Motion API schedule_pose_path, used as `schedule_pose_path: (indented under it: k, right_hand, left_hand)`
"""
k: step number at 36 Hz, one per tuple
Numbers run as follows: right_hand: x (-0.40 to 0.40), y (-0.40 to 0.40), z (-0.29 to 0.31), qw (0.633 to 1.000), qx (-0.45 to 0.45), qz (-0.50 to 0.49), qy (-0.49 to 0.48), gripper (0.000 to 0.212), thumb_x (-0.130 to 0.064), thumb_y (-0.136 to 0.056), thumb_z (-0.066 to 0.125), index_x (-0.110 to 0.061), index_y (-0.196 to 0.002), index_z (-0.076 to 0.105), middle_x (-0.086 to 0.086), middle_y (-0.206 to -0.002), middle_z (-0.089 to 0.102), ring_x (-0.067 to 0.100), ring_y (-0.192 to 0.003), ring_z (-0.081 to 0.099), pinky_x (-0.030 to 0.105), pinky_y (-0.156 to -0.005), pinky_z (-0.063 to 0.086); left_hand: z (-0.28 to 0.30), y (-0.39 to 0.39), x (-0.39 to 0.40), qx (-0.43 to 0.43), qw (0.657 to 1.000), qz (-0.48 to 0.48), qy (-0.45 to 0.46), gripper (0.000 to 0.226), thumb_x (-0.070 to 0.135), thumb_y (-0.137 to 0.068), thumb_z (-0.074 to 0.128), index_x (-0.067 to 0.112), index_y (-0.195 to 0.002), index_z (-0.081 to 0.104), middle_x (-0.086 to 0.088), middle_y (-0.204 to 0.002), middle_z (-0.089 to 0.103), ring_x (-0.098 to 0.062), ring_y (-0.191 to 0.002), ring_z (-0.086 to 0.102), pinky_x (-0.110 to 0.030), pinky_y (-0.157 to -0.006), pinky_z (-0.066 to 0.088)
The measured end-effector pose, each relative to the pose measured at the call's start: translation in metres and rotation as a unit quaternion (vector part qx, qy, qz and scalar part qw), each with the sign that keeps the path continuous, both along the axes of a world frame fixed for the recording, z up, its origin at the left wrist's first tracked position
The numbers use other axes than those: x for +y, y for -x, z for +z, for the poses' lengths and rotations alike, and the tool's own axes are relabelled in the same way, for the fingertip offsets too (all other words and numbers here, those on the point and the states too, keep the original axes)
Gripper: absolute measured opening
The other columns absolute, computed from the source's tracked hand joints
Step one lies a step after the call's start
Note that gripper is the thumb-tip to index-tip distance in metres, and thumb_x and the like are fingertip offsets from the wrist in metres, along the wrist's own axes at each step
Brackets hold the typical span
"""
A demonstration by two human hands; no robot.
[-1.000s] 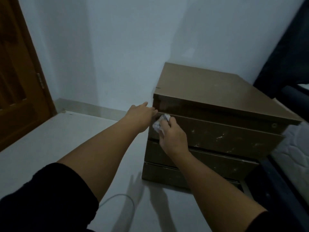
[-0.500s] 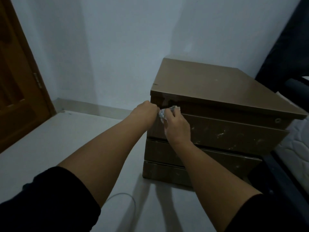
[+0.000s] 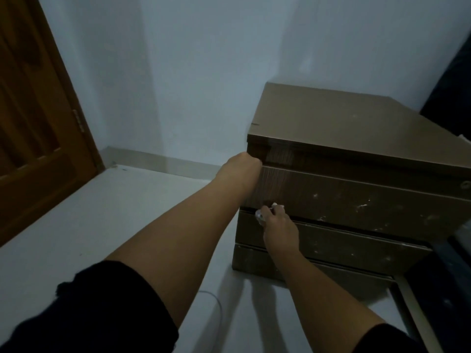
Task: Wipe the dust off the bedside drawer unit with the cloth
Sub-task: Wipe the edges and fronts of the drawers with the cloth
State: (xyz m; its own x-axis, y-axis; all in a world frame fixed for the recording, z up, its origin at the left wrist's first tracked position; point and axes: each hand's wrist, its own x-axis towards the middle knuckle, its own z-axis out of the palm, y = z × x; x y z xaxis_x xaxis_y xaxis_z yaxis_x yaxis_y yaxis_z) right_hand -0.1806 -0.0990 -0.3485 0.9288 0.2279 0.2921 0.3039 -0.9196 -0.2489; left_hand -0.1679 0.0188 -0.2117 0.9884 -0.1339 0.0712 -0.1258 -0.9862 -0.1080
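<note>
- At far left, a brown wooden door (image 3: 38, 138) stands against the pale wall (image 3: 178, 72), above the light floor (image 3: 76, 212).
- Left hand (image 3: 242, 169) rests at the top left front corner of the bedside drawer unit (image 3: 356, 194); its fingers are hidden round the edge, so its grip cannot be told.
- Right hand (image 3: 279, 229) pinches a small crumpled white cloth (image 3: 262, 215), pressing it against the lower left edge of the top drawer front.
- Pale specks dot the drawer fronts further right.
- At far right, a dark bed (image 3: 453, 263) stands just beside the unit.
</note>
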Motion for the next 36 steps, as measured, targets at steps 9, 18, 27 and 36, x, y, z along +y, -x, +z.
schedule_pose_path:
  k: [9,18,27,36]
  right_hand:
    - [-0.017,0.013,0.038,0.997,-0.048,0.066,-0.012,0.049,-0.016,-0.087,0.060,-0.015,-0.133,0.043,0.010,-0.137,0.043,0.022,-0.106,0.057,0.030,-0.084,0.050]
    - [-0.041,0.000,0.106,0.985,-0.169,0.006,-0.017,0.033,-0.013,-0.080,0.064,-0.014,-0.111,0.052,0.015,-0.113,0.052,0.029,-0.085,0.058,0.034,-0.060,0.048]
    - [-0.048,-0.013,0.080,0.984,-0.172,0.017,-0.028,0.053,-0.001,-0.065,0.076,-0.019,-0.105,0.046,0.017,-0.107,0.057,0.034,-0.084,0.062,0.032,-0.054,0.049]
    - [-0.057,-0.002,0.021,0.999,-0.033,-0.029,-0.019,0.045,-0.001,-0.082,0.055,-0.017,-0.123,0.051,0.018,-0.133,0.042,0.038,-0.106,0.053,0.040,-0.072,0.048]
  left_hand:
    - [0.006,0.005,-0.004,0.011,1.000,0.015,0.000,0.048,0.004,-0.091,0.052,0.009,-0.138,0.046,-0.016,-0.125,0.055,-0.029,-0.115,0.055,-0.033,-0.088,0.048]
    - [0.010,0.012,-0.021,-0.023,0.997,-0.045,0.053,0.042,0.007,-0.094,0.049,0.015,-0.135,0.049,-0.011,-0.129,0.058,-0.027,-0.116,0.058,-0.037,-0.097,0.050]
    - [0.010,0.005,-0.029,-0.026,0.998,-0.046,-0.017,0.049,0.006,-0.095,0.043,0.016,-0.142,0.042,-0.013,-0.129,0.056,-0.029,-0.119,0.053,-0.036,-0.093,0.048]
    - [0.006,0.004,-0.033,-0.016,0.999,-0.035,-0.033,0.059,0.000,-0.089,0.052,0.014,-0.145,0.037,-0.011,-0.139,0.052,-0.030,-0.122,0.053,-0.037,-0.095,0.048]
